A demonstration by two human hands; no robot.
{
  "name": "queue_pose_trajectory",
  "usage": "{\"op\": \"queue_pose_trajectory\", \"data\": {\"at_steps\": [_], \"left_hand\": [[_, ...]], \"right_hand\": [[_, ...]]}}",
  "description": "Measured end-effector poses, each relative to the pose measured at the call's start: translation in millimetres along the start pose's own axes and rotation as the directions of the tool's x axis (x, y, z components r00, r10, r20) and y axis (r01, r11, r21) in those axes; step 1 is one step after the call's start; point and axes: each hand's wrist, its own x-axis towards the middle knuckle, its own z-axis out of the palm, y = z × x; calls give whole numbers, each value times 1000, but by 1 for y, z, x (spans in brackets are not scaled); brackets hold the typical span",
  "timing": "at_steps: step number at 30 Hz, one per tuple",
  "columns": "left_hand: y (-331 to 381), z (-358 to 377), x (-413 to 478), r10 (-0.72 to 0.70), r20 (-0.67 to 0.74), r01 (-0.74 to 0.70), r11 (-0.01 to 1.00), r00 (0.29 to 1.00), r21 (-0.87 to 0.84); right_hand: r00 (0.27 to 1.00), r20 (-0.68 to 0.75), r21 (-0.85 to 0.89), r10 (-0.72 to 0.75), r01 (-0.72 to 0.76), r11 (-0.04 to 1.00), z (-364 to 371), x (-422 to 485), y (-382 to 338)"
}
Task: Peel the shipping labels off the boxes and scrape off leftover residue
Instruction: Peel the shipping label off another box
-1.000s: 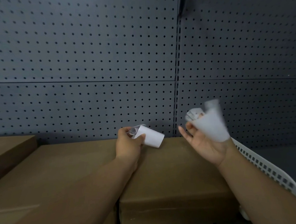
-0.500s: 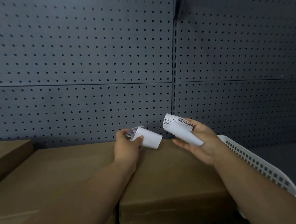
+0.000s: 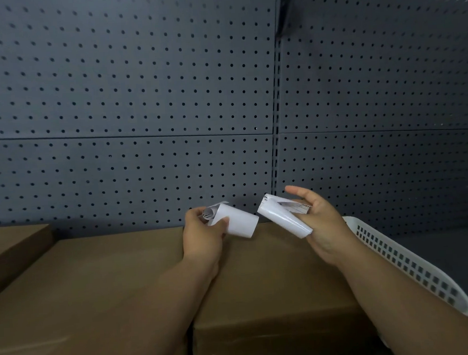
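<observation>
My left hand (image 3: 202, 232) grips a curled white shipping label (image 3: 237, 223), rolled into a loose tube that points right. My right hand (image 3: 323, 221) holds a second peeled label (image 3: 282, 218), folded over with its glossy back outward and some printed text showing near my fingers; the index finger sticks out straight. The two labels nearly touch end to end above a brown cardboard box (image 3: 268, 285). A wider cardboard box (image 3: 82, 285) lies to the left, its top bare.
A white slotted plastic basket (image 3: 405, 262) leans at the right beside the box. A third cardboard box (image 3: 13, 242) sits at the far left. Grey pegboard panels (image 3: 139, 100) form the back wall close behind the boxes.
My right hand swung in from the right and turned its label over, bringing it close to the label in my left hand. The left hand stayed almost still.
</observation>
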Motion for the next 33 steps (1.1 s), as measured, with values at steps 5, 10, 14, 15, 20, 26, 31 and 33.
{"op": "queue_pose_trajectory", "data": {"at_steps": [5,10,14,15,20,26,31,33], "left_hand": [[0,0,0,-3,2,3,1000,1000,-5],[0,0,0,-4,11,4,1000,1000,-2],[1,1,-1,-3,16,3,1000,1000,-4],[1,1,-1,1,21,-1,1000,1000,-1],[3,1,-2,8,42,-9,1000,999,14],[4,0,-4,4,54,-6,999,999,32],[4,0,-4,14,64,-16,999,998,32],[5,0,-4,28,67,-30,999,997,40]], "right_hand": [[997,-73,2,14,-14,1000,1,0,0],[993,-118,-47,6,-12,999,3,-3,-3],[989,-149,-111,-8,-8,994,2,-4,-5],[987,-158,-123,-15,-5,992,1,-4,-6],[977,-204,-227,-69,21,974,-5,-2,-14],[944,-268,-421,-192,64,905,-21,1,-28],[944,-259,-532,-204,37,846,-35,0,-39],[949,-249,-522,-194,37,852,-40,-1,-44]]}}
